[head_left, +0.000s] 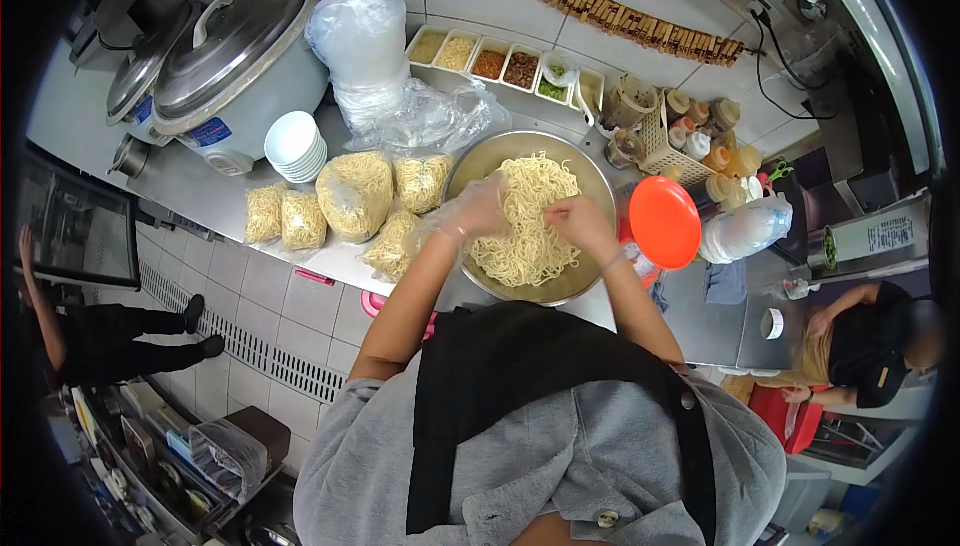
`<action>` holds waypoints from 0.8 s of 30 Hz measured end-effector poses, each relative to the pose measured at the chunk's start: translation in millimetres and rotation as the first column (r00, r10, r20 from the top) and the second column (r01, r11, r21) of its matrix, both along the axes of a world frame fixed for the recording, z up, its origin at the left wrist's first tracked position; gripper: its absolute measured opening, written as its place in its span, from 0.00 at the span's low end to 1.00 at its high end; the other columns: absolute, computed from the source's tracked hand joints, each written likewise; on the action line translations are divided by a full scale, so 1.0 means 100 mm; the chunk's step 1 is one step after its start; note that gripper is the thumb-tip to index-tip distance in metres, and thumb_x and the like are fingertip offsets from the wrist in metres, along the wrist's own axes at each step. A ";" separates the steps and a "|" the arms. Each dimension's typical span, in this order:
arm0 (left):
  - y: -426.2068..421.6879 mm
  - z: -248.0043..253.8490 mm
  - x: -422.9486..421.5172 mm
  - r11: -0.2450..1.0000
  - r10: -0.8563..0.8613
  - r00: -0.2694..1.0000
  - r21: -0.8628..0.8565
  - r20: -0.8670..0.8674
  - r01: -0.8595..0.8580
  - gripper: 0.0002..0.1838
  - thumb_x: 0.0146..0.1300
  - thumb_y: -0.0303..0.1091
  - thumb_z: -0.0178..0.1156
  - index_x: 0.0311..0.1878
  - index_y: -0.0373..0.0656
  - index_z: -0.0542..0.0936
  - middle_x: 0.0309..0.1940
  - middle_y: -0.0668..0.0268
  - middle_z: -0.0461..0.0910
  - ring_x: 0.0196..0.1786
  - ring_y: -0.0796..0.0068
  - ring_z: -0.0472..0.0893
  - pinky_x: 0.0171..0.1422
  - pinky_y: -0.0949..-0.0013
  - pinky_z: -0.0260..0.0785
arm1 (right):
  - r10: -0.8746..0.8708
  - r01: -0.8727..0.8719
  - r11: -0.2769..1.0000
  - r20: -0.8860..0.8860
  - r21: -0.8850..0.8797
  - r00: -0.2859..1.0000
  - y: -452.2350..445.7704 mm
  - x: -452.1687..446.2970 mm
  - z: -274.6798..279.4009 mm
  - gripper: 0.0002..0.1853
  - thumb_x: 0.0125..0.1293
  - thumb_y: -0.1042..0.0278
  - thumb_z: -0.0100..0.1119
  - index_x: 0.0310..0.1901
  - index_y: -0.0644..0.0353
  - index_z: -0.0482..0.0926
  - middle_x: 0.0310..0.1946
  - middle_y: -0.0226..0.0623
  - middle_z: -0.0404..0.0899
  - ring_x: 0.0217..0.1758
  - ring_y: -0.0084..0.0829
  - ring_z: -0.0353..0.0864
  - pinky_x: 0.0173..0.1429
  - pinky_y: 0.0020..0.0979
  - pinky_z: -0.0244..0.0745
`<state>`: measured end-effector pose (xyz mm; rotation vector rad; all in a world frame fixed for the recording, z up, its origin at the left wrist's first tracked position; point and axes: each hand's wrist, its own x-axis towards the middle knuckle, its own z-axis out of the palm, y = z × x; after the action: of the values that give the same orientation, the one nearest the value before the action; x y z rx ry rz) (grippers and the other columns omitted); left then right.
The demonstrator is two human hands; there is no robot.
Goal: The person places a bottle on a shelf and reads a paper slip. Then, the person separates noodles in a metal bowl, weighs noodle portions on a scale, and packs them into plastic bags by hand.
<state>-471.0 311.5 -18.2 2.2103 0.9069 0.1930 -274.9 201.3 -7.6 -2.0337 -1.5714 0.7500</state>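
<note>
A wide steel bowl (pixel 597 186) on the counter holds a mound of pale yellow noodles (pixel 535 236). My left hand (pixel 478 208), in a clear plastic glove, reaches over the bowl's left side against the noodles; its fingers are blurred under the film. From the right comes my right hand (pixel 582 223), its fingertips drawn together in a pinch at the noodles' upper right. To the left of the bowl lie several clear bags of noodles (pixel 354 194), one beside my left wrist. An orange-red round lid (pixel 665 223) is just right of my right hand.
Behind the bowl stand seasoning tubs (pixel 488 61) and a roll of plastic bags (pixel 362 41). Stacked white bowls (pixel 296 146) and large lidded cookers (pixel 235 66) are at left. A basket of bottles (pixel 672 151) sits at right. Two other people are nearby, one on each side.
</note>
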 end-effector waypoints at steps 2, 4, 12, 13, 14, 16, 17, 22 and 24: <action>-0.07 -0.04 0.07 0.999 -0.040 0.995 0.004 -0.087 0.040 0.59 0.29 0.43 0.78 0.66 0.31 0.58 0.52 0.44 0.74 0.57 0.48 0.73 0.62 0.57 0.65 | 0.079 -0.085 0.996 0.196 0.023 0.977 0.03 -0.15 -0.26 0.14 0.51 0.58 0.64 0.37 0.56 0.84 0.36 0.44 0.83 0.39 0.41 0.82 0.48 0.39 0.77; -0.12 -0.21 0.16 0.944 -0.070 0.975 0.301 -0.211 0.133 0.69 0.25 0.46 0.79 0.69 0.26 0.49 0.56 0.41 0.71 0.60 0.46 0.70 0.65 0.58 0.63 | 0.091 -0.074 0.995 0.263 -0.072 0.961 0.09 -0.29 -0.19 0.17 0.51 0.57 0.65 0.41 0.58 0.83 0.36 0.45 0.82 0.42 0.44 0.81 0.49 0.40 0.76; 0.12 -0.34 0.15 0.982 -0.138 0.990 0.124 -0.025 0.140 0.75 0.19 0.50 0.81 0.69 0.26 0.46 0.58 0.41 0.68 0.62 0.49 0.69 0.66 0.58 0.61 | 0.116 -0.067 0.986 0.345 -0.151 0.931 0.13 -0.32 -0.15 0.23 0.51 0.55 0.66 0.44 0.62 0.79 0.47 0.54 0.73 0.47 0.49 0.78 0.52 0.42 0.74; 0.12 -0.36 0.15 0.987 -0.127 0.992 0.099 -0.021 0.129 0.75 0.18 0.50 0.81 0.69 0.26 0.47 0.58 0.41 0.69 0.62 0.49 0.69 0.66 0.58 0.61 | 0.150 -0.114 0.986 0.367 -0.118 0.918 0.12 -0.31 -0.17 0.23 0.50 0.55 0.66 0.43 0.63 0.79 0.46 0.53 0.72 0.46 0.49 0.78 0.51 0.42 0.74; 0.13 -0.37 0.14 0.987 -0.125 0.992 0.101 -0.022 0.127 0.75 0.18 0.50 0.81 0.69 0.26 0.47 0.58 0.41 0.69 0.62 0.49 0.69 0.66 0.58 0.61 | 0.182 -0.161 0.983 0.389 -0.087 0.903 0.11 -0.31 -0.19 0.23 0.50 0.55 0.67 0.42 0.64 0.79 0.46 0.52 0.71 0.46 0.48 0.78 0.51 0.43 0.74; 0.13 -0.39 0.12 0.996 -0.084 0.996 0.028 -0.036 0.085 0.73 0.20 0.50 0.80 0.69 0.26 0.48 0.56 0.44 0.71 0.61 0.51 0.70 0.65 0.60 0.62 | 0.176 -0.163 0.984 0.383 -0.067 0.907 0.06 -0.32 -0.18 0.23 0.50 0.55 0.67 0.41 0.65 0.79 0.44 0.51 0.72 0.46 0.48 0.77 0.51 0.43 0.74; 0.15 -0.40 0.11 0.996 -0.083 0.996 0.029 -0.035 0.084 0.73 0.20 0.50 0.80 0.69 0.26 0.48 0.56 0.44 0.71 0.61 0.51 0.70 0.65 0.60 0.62 | 0.170 -0.165 0.985 0.378 -0.045 0.910 0.05 -0.32 -0.16 0.23 0.50 0.55 0.66 0.40 0.66 0.79 0.43 0.50 0.73 0.45 0.48 0.77 0.50 0.43 0.74; 0.16 -0.33 0.09 0.976 -0.058 0.977 -0.194 0.207 0.099 0.58 0.27 0.42 0.78 0.66 0.33 0.60 0.52 0.49 0.77 0.55 0.54 0.76 0.60 0.63 0.67 | 0.074 -0.103 0.989 0.246 0.108 0.967 -0.02 -0.23 0.24 0.24 0.46 0.53 0.71 0.38 0.66 0.81 0.44 0.52 0.74 0.50 0.47 0.75 0.54 0.39 0.72; 0.07 -0.12 0.10 0.958 0.002 0.963 -0.276 0.271 0.076 0.55 0.29 0.41 0.77 0.65 0.34 0.62 0.51 0.50 0.77 0.55 0.56 0.77 0.60 0.63 0.66 | 0.003 -0.014 0.931 0.030 0.365 1.000 0.02 -0.07 0.18 0.21 0.44 0.57 0.74 0.36 0.64 0.83 0.41 0.47 0.74 0.48 0.43 0.75 0.53 0.36 0.70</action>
<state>-461.1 318.1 -30.3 1.8777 0.6943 0.3162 -282.0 203.4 10.2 -1.7702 -1.5987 0.3930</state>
